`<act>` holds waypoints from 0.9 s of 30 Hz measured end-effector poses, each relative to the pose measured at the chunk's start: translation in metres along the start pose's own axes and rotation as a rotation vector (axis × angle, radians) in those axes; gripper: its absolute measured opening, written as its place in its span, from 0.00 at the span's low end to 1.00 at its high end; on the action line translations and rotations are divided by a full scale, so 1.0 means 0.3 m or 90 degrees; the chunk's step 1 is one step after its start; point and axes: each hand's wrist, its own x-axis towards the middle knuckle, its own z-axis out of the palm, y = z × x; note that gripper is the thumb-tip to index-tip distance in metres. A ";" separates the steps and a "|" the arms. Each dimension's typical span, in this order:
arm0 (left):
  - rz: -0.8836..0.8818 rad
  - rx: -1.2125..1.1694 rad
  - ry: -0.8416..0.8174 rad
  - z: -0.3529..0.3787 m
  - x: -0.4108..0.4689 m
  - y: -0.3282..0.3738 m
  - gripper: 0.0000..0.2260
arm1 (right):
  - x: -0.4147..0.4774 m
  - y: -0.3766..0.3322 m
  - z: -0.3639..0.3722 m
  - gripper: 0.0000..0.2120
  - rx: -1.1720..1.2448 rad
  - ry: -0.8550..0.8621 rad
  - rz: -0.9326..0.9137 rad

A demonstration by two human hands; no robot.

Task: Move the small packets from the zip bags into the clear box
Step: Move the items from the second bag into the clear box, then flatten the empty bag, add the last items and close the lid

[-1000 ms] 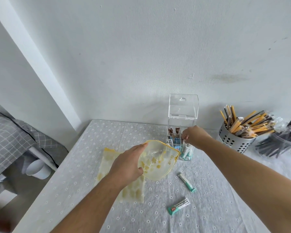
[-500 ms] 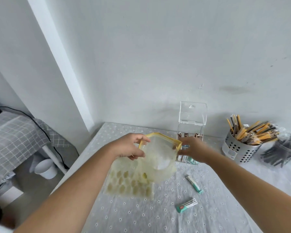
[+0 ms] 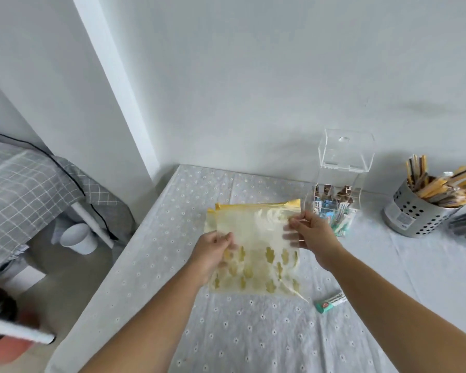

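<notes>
- Zip bag, frame centre: left hand pinches its left edge, right hand pinches its right edge.
- Clear box stands upper right; one packet lies lower right.

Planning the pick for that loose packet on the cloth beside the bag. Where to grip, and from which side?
Likely pinch the packet at mid-length, across its narrow width, from above. It lies flat on the tablecloth, both long edges clear. The right hand is nearer, though it grips the zip bag.
</notes>
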 end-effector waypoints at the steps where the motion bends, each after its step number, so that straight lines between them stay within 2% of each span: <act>1: 0.015 0.023 0.056 -0.005 0.012 -0.020 0.12 | 0.007 0.019 0.016 0.08 -0.004 0.022 0.005; 4: 0.070 0.157 0.174 -0.032 0.068 -0.090 0.19 | 0.045 0.077 0.061 0.08 -0.037 0.077 0.025; 6: 0.079 0.230 0.186 -0.030 0.089 -0.109 0.17 | 0.074 0.108 0.079 0.03 -0.058 0.100 0.041; 7: 0.068 0.254 0.173 -0.022 0.102 -0.114 0.15 | 0.087 0.117 0.089 0.06 -0.077 0.110 0.052; 9: 0.052 0.317 0.158 -0.006 0.121 -0.120 0.20 | 0.108 0.125 0.103 0.17 -0.181 0.132 0.066; 11: 0.085 0.412 0.185 -0.010 0.132 -0.139 0.26 | 0.103 0.125 0.119 0.20 -0.351 0.193 0.010; 13: 0.181 0.539 0.236 -0.011 0.121 -0.158 0.27 | 0.069 0.122 0.155 0.19 -0.472 0.231 -0.096; 15: 0.316 0.598 0.238 0.005 0.106 -0.176 0.25 | 0.029 0.129 0.213 0.17 -0.521 0.198 -0.177; 17: 0.402 0.648 0.167 0.036 0.107 -0.198 0.24 | 0.006 0.156 0.277 0.17 -0.583 0.114 -0.216; 19: 0.373 0.710 0.059 0.056 0.129 -0.222 0.24 | 0.011 0.200 0.324 0.20 -0.663 0.016 -0.184; 21: 0.310 0.775 -0.003 0.048 0.157 -0.258 0.26 | 0.032 0.253 0.329 0.25 -0.738 -0.053 -0.115; 23: 0.300 0.823 -0.026 0.032 0.172 -0.298 0.30 | 0.049 0.308 0.304 0.28 -0.819 -0.086 -0.084; 27: 0.335 0.835 0.004 0.022 0.176 -0.344 0.33 | 0.047 0.366 0.262 0.35 -0.898 -0.108 -0.127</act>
